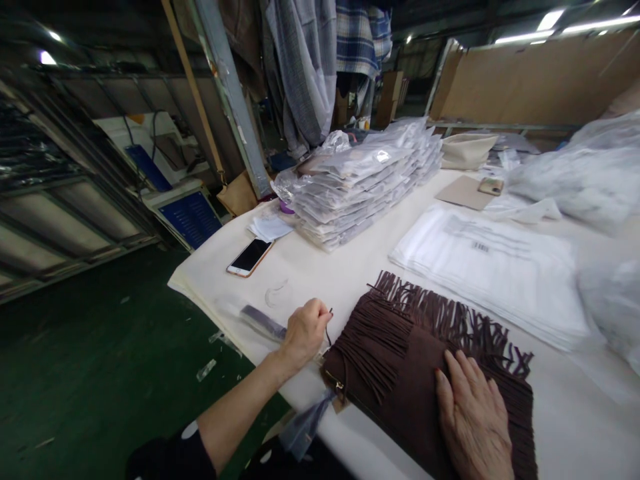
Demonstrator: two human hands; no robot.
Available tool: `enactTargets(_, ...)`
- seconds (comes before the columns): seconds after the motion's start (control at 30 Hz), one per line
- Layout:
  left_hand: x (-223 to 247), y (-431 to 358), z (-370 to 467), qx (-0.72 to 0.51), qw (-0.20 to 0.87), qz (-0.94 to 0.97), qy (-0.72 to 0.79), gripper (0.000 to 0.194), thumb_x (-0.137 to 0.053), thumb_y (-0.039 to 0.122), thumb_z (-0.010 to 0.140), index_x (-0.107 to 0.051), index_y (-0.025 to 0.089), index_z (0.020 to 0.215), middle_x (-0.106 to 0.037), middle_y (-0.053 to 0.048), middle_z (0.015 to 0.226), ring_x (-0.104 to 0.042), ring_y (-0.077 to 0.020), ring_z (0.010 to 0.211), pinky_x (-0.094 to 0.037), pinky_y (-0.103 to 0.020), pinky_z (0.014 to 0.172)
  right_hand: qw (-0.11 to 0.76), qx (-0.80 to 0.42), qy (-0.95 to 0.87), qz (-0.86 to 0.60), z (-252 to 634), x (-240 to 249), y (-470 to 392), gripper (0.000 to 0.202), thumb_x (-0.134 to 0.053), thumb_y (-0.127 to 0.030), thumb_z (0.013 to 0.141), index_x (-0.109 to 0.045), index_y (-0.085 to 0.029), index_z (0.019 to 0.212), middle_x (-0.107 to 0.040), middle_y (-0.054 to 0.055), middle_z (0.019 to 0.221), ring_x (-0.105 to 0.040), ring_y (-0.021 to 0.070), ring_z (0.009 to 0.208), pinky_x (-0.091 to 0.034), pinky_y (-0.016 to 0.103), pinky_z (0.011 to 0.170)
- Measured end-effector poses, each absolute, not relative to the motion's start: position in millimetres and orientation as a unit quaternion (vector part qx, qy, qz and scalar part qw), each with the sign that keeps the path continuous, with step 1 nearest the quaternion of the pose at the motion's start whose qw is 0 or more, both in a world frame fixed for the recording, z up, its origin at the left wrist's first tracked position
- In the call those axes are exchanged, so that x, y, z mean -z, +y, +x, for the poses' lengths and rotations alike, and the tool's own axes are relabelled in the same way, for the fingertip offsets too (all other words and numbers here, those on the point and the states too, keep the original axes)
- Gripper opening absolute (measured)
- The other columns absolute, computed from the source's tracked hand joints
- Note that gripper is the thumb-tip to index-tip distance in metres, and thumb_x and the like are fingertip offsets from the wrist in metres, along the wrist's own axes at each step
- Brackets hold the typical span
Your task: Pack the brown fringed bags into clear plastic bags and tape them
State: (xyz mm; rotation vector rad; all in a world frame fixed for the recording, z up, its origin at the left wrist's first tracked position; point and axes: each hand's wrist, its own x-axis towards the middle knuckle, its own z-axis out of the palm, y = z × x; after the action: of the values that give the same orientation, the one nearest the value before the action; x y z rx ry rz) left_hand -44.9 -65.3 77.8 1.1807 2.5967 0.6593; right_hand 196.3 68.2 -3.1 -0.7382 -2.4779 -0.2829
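Observation:
A dark brown fringed bag (pixel 425 373) lies flat on the white-covered table, its zipped edge towards me and its fringe spread along the far and right sides. My right hand (pixel 475 413) rests on the bag with its fingers stretched out. Just past the bag's left corner, my left hand (pixel 307 330) is closed in a pinch on a thin dark strand (pixel 328 328). A small tag (pixel 341 403) hangs at the zip end. Beside my left hand lies a dark strip-shaped item (pixel 263 321), partly behind the hand and blurred.
Plastic-wrapped packages (pixel 365 180) form a tall stack at the table's back. White plastic bags (pixel 490 267) lie to the right, by a bulky clear plastic heap (pixel 585 167). A phone (pixel 250 257) sits near the left edge. Clothes (pixel 305 67) hang behind. Scraps litter the green floor (pixel 100 360).

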Motion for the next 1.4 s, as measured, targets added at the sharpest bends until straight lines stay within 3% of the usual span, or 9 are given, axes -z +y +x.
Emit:
enactTargets(0.17,-106,-54,-17,-0.273,0.128,0.53,0.793,0.009,-0.049,0.019,0.085,-0.049,0.018,0.076,-0.056,0.002,0.071,-0.055,-0.0113,0.067,-0.043,-0.021,0.064,0.266,0.091,-0.908,-0.311,194,3,66,0.046,-0.021,-0.027,0.092,-0.056,-0.006,0.111,-0.058,0.02,0.118,-0.047,0.0327,0.118,-0.036,0.051,0.096)
enactTargets(0.4,-95,-29,18,-0.121,0.081,0.807,0.572,0.014,-0.046,0.019,0.087,-0.056,0.012,0.079,-0.062,-0.008,0.077,-0.056,-0.0188,0.069,-0.047,-0.03,0.064,0.272,0.068,-0.905,-0.319,193,1,66,0.047,-0.02,-0.03,0.092,-0.051,-0.008,0.118,-0.057,0.019,0.12,-0.045,0.0295,0.12,-0.034,0.049,0.099)
enactTargets(0.5,-103,-50,-2,-0.279,0.128,0.694,0.651,0.02,-0.041,0.021,0.09,-0.057,0.015,0.08,-0.062,-0.005,0.081,-0.056,-0.0151,0.077,-0.045,-0.024,0.073,0.275,0.068,-0.9,-0.33,191,0,66,0.049,-0.02,-0.034,0.093,-0.05,-0.006,0.119,-0.056,0.02,0.12,-0.046,0.03,0.119,-0.034,0.049,0.098)
enactTargets(0.57,-105,-77,-18,-0.353,0.147,0.497,0.779,0.021,-0.04,0.023,0.089,-0.057,0.017,0.078,-0.06,-0.001,0.073,-0.055,-0.0129,0.071,-0.042,-0.023,0.068,0.274,0.07,-0.898,-0.337,190,-1,66,0.049,-0.021,-0.034,0.093,-0.051,-0.004,0.118,-0.056,0.021,0.121,-0.047,0.0311,0.117,-0.035,0.05,0.098)
enactTargets(0.67,-92,-117,-27,-0.302,0.204,0.345,0.865,0.019,-0.046,0.021,0.081,-0.056,0.017,0.065,-0.054,0.002,0.058,-0.052,-0.0131,0.06,-0.038,-0.024,0.059,0.265,0.066,-0.903,-0.331,191,-1,66,0.048,-0.019,-0.033,0.093,-0.051,-0.007,0.117,-0.056,0.02,0.12,-0.046,0.0314,0.118,-0.035,0.051,0.097)
enactTargets(0.77,-69,-132,-14,-0.249,0.206,0.323,0.89,0.003,-0.056,0.016,0.071,-0.059,0.017,0.072,-0.057,0.001,0.07,-0.055,-0.0142,0.069,-0.037,-0.024,0.064,0.263,0.069,-0.911,-0.31,194,1,66,0.045,-0.019,-0.029,0.092,-0.056,-0.01,0.11,-0.058,0.018,0.119,-0.046,0.0315,0.118,-0.034,0.051,0.097)
enactTargets(1.07,-55,-100,19,-0.188,0.133,0.269,0.935,0.012,-0.051,0.011,0.071,-0.054,0.017,0.08,-0.058,-0.005,0.087,-0.055,-0.0219,0.088,-0.036,-0.032,0.077,0.27,0.092,-0.916,-0.282,198,6,70,0.041,-0.023,-0.027,0.09,-0.06,-0.012,0.102,-0.059,0.017,0.115,-0.046,0.0326,0.117,-0.037,0.052,0.093)
enactTargets(1.27,-66,-112,5,-0.189,0.192,0.254,0.929,0.014,-0.054,0.01,0.068,-0.046,0.019,0.061,-0.055,0.002,0.062,-0.055,-0.015,0.063,-0.033,-0.025,0.058,0.247,0.109,-0.925,-0.266,200,9,71,0.046,-0.02,-0.018,0.089,-0.066,-0.014,0.095,-0.06,0.016,0.117,-0.043,0.0316,0.121,-0.038,0.053,0.092)
enactTargets(1.4,-102,-116,-8,-0.188,0.18,0.278,0.925,0.012,-0.053,0.009,0.07,-0.048,0.02,0.071,-0.052,0.005,0.059,-0.053,-0.0131,0.06,-0.031,-0.024,0.056,0.254,0.099,-0.925,-0.264,201,10,70,0.047,-0.021,-0.018,0.09,-0.067,-0.012,0.097,-0.059,0.018,0.119,-0.041,0.0332,0.124,-0.037,0.055,0.093)
